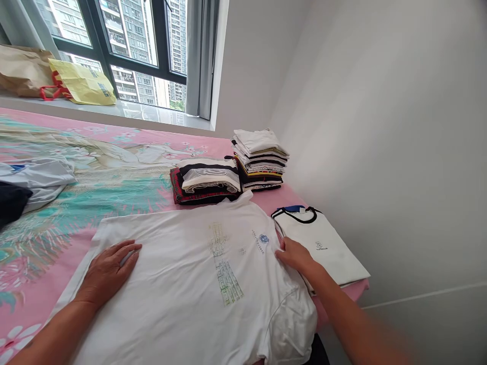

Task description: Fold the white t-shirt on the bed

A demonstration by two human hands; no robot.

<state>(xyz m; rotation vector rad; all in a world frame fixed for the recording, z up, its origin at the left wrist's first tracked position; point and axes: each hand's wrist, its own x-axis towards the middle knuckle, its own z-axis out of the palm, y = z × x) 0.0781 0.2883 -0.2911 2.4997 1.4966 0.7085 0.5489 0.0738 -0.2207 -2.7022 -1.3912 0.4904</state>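
Observation:
A white T-shirt (171,284) lies spread out on the bed, its collar side to the right, with a small blue logo and faint green lettering showing. My left hand (106,271) rests flat on the shirt's left part, fingers stretched out. At the shirt's right edge, near the collar, my right hand (294,254) is closed, pinching the cloth between thumb and fingers. Just beyond that hand lies a folded white T-shirt (331,243) with a black neckband. The near right sleeve hangs bunched toward the bed's edge.
Behind the shirt stand a low pile of folded clothes (209,177) and a taller stack (261,159) by the wall. Crumpled white and dark garments (45,180) lie at the left on the floral bedspread (125,187). A yellow bag (83,83) sits on the windowsill.

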